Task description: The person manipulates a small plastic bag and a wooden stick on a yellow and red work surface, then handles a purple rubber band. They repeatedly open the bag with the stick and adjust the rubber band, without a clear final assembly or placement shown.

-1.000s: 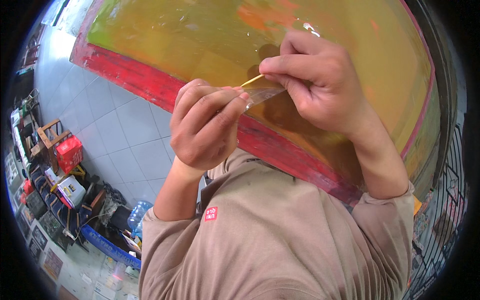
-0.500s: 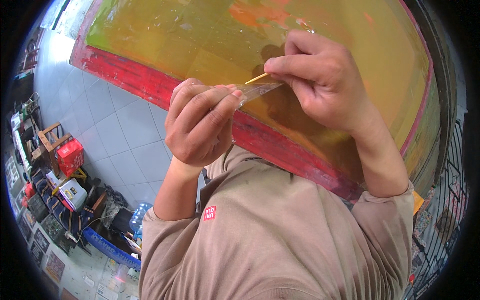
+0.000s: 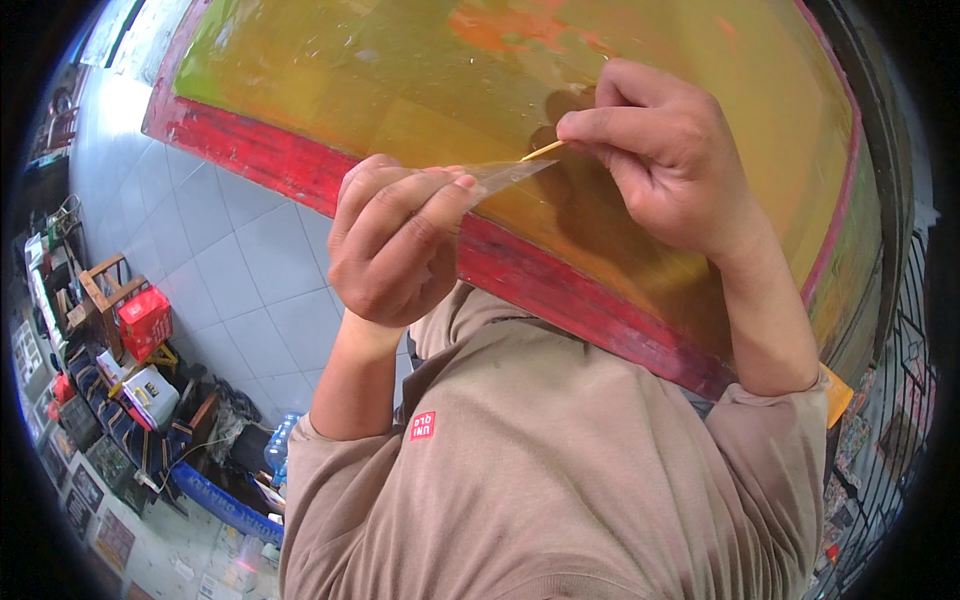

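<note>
My left hand (image 3: 398, 240) pinches a clear plastic piece (image 3: 512, 177), thin and pointed toward the right; whether it is a folded sheet or a small bag I cannot tell. Between thumb and fingertips of my right hand (image 3: 680, 160) is a thin yellowish wooden stick (image 3: 544, 151). Its tip lies at the upper edge of the plastic, touching it or just above. Both hands are raised over a large tilted panel (image 3: 400, 70) with a glossy, translucent yellow surface, orange smears and a red border (image 3: 560, 287) along its near side.
Grey floor tiles (image 3: 262, 265) stretch to the left. Beyond them are a wooden stool (image 3: 108, 285), a red bag (image 3: 146, 322), a white container (image 3: 152, 396), a clear bluish plastic bottle (image 3: 278, 448) and a blue banner (image 3: 225, 508). A black metal grille (image 3: 905, 400) stands at far right.
My right hand and the stick have shifted a little to the right. The plastic's pointed end sits slightly higher and more to the left. My left hand keeps its pinch.
</note>
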Available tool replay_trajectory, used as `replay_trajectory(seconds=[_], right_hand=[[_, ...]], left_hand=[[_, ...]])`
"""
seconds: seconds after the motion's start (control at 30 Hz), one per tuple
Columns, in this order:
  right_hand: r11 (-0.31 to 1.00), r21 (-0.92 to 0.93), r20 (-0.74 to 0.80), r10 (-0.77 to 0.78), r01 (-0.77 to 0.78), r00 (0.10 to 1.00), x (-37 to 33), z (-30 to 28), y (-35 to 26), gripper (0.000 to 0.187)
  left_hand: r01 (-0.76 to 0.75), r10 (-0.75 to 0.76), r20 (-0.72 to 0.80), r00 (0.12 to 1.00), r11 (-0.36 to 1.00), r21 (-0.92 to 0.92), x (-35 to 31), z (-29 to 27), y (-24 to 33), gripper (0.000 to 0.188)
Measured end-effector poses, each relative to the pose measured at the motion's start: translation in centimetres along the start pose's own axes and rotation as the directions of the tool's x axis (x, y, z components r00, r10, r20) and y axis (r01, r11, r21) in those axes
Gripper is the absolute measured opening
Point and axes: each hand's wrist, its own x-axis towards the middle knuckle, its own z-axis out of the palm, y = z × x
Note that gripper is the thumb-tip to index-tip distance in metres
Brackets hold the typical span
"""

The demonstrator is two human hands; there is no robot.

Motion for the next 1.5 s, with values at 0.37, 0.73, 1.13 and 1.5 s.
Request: replay_trajectory(seconds=[0.37, 0.73, 1.13, 1.5], right_hand=[[0.991, 0.12, -0.041, 0.065, -0.06, 0.997, 0.2, -0.4, 0.2, 0.018], [0.98, 0.18, 0.029, -0.096, 0.089, 0.995, 4.0, 2.5, -1.5, 0.02], [0.986, 0.151, 0.118, -0.094, 0.076, 0.989, 4.2, 1.6, -1.9, 0.019], [0.988, 0.152, 0.141, -0.058, 0.036, 0.988, 3.6, 0.8, -1.8, 0.019]], left_hand=[[0.006, -0.005, -0.031, 1.0, 1.0, 0.019, -0.1, -0.2, 0.1, 0.017], [0.009, -0.009, 0.016, 1.0, 1.0, 0.017, -0.9, -1.0, 1.5, 0.019], [0.016, -0.014, 0.052, 0.999, 0.999, -0.039, -0.7, -1.3, 1.9, 0.025], [0.084, -0.079, 0.095, 0.992, 0.995, -0.053, -0.3, -1.7, 2.3, 0.023]])
